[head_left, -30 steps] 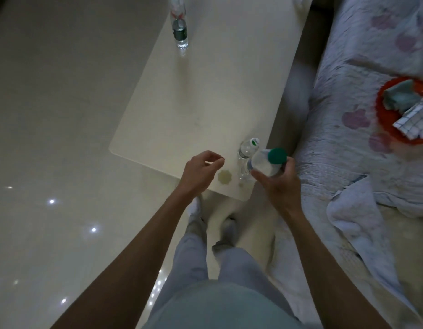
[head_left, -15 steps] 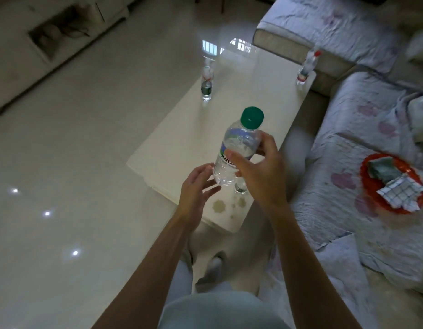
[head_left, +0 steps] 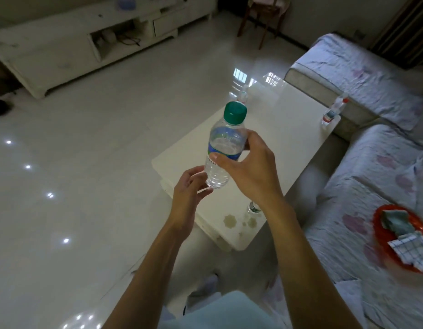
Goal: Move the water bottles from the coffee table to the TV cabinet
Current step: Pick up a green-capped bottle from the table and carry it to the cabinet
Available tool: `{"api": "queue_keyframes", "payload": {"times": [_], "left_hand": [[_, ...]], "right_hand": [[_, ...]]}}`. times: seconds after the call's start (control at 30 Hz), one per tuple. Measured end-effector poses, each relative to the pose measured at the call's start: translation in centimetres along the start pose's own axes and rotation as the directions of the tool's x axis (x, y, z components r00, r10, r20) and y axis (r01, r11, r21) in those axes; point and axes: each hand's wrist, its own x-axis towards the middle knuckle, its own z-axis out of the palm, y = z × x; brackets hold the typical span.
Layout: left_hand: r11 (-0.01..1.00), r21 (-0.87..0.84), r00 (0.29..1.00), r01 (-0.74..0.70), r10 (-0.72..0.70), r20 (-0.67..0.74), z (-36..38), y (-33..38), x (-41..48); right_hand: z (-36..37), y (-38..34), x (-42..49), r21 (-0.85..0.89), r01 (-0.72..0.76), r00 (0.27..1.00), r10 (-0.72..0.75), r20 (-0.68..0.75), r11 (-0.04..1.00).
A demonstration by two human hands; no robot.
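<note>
Right hand point(head_left: 250, 167) grips the green-capped bottle point(head_left: 223, 148) mid-air above the desk point(head_left: 288, 143); left hand point(head_left: 190, 186) is open, cupped at its base. I'd support underneath before walking to the TV cabinet point(head_left: 63, 43).

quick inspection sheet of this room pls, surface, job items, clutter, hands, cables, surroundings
surface: coffee table, pale top, stains near the close corner
job's things: green-capped bottle lifted upright; red-capped bottle at the far right corner; a third at the far left edge; a fourth mostly hidden behind the right forearm
clutter: nothing else seen on the table
grippers: right hand in a grip on the green-capped bottle; left hand open, fingers at its base
cables: dark wires in the TV cabinet cubby
surroundings: glossy floor, covered sofa, red tray with cloths, wooden chair
</note>
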Motion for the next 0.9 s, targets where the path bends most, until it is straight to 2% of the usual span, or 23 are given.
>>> {"api": "queue_keyframes", "payload": {"times": [0.23, 0.5, 0.67, 0.9], "left_hand": [[0.999, 0.034, 0.999, -0.023, 0.024, -0.026, -8.7, 1.8, -0.6], [0.974, 0.172, 0.988, -0.148, 0.154, -0.022, -20.7, 4.9, -1.1], [0.967, 0.198, 0.982, -0.158, 0.175, -0.075, -27.8, 6.9, -0.5], [0.971, 0.187, 0.968, -0.147, 0.180, -0.174, -33.9, 9.9, 1.8]], "right_hand": [[6.6, -5.9, -0.6, -0.005, 0.043, 0.997, -0.043, 0.058, 0.999], [15.6, -14.2, -1.4, 0.048, 0.062, 0.997, -0.065, 0.047, 0.997], [21.5, -18.4, -1.3, 0.104, 0.062, 0.994, -0.071, 0.083, 0.993], [27.3, -22.9, 1.3, 0.139, 0.102, 0.981, -0.123, 0.150, 0.985]]}}
